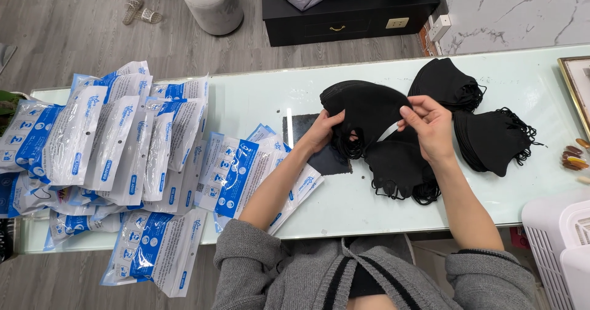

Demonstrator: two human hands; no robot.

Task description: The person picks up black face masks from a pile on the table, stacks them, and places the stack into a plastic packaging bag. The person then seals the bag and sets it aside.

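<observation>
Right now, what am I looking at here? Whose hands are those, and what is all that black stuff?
This picture comes from a camera worn on a person's head, looking down, so you see their own two arms in grey sleeves. They sit at a pale glass table. The left hand and the right hand together hold a stack of black face masks, with a thin white strip at the right hand's fingers. More black masks lie under the hands and in piles to the right. On the left lie many flat blue and white packets, overlapping each other.
</observation>
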